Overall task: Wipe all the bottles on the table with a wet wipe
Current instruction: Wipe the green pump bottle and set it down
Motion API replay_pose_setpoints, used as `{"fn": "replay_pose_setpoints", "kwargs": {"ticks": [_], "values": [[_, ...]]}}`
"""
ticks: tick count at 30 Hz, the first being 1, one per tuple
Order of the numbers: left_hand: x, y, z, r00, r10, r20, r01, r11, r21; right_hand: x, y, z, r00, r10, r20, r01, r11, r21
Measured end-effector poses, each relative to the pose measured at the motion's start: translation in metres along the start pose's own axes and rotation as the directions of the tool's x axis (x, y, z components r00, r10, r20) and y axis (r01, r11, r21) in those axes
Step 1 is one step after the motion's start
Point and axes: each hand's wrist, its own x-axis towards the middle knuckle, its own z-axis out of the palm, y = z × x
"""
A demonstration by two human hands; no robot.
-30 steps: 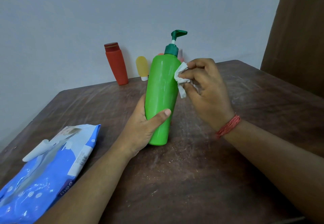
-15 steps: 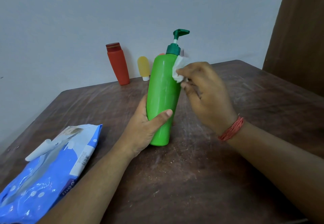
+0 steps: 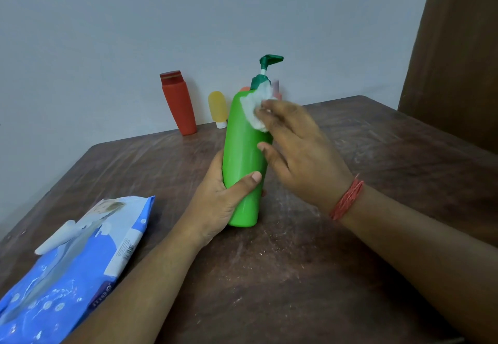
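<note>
A tall green pump bottle [image 3: 242,155] with a dark green pump head stands on the brown wooden table [image 3: 296,276]. My left hand [image 3: 218,203] grips its lower body, thumb across the front. My right hand [image 3: 296,155] presses a crumpled white wet wipe [image 3: 256,106] against the bottle's shoulder, just below the pump collar; the fingers are blurred. A red bottle [image 3: 179,103] and a small yellow bottle [image 3: 217,109] stand by the wall behind. Another pinkish item is mostly hidden behind the green bottle.
A blue wet-wipe pack [image 3: 70,271] with its white flap lifted lies at the table's front left. A grey wall runs behind the table. A brown wooden panel [image 3: 458,47] stands at the right.
My right hand has slid the wipe from the bottle's right side up onto its shoulder near the pump collar. The left hand keeps the same grip.
</note>
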Motion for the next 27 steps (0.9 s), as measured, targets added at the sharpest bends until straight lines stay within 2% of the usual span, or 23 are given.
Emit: {"fn": "replay_pose_setpoints", "kwargs": {"ticks": [1,5,9,13,14,17,18,19,21,22,26,27], "values": [[0.0,0.0,0.0,1.0,-0.003,0.004,0.003,1.0,0.005,0.001,0.0,-0.001,1.0,0.0,-0.004,0.0,1.0,-0.002],[-0.002,0.003,0.001,1.0,0.008,-0.007,-0.008,1.0,0.012,-0.008,-0.003,0.005,0.965,-0.259,0.037,0.259,0.966,-0.012],[-0.001,0.001,0.0,1.0,0.004,0.001,-0.004,0.997,0.076,0.003,0.01,0.004,0.993,-0.122,-0.005,0.121,0.992,-0.021],[-0.002,0.001,0.001,0.999,0.032,-0.01,-0.031,0.995,0.098,-0.008,0.0,0.004,0.938,-0.338,0.078,0.338,0.941,0.018],[-0.002,0.0,0.001,0.999,0.045,-0.005,-0.044,0.99,0.135,-0.005,0.003,0.003,0.946,-0.32,0.056,0.321,0.947,-0.008],[-0.001,0.003,0.004,0.997,0.079,0.019,-0.081,0.956,0.281,0.009,0.015,-0.002,0.99,-0.115,-0.08,0.11,0.991,-0.07],[-0.002,0.004,0.005,0.996,0.087,0.011,-0.086,0.946,0.311,0.008,0.015,-0.003,0.988,-0.12,-0.094,0.113,0.991,-0.073],[-0.003,0.006,0.006,0.995,0.096,-0.002,-0.09,0.936,0.341,0.005,0.012,-0.003,0.98,-0.185,-0.071,0.18,0.981,-0.073],[-0.005,0.009,0.008,0.992,0.123,-0.026,-0.102,0.913,0.395,-0.003,0.006,-0.002,0.939,-0.343,0.039,0.345,0.935,-0.078],[-0.005,0.01,0.008,0.99,0.139,-0.03,-0.114,0.9,0.421,-0.002,0.006,-0.003,0.929,-0.364,0.063,0.369,0.924,-0.099],[-0.003,0.012,0.009,0.978,0.205,-0.035,-0.154,0.826,0.543,0.012,0.022,-0.009,0.994,-0.103,-0.046,0.094,0.981,-0.169],[-0.003,0.012,0.009,0.976,0.214,-0.039,-0.155,0.813,0.561,0.009,0.019,-0.008,0.993,-0.11,-0.039,0.103,0.982,-0.157]]}}
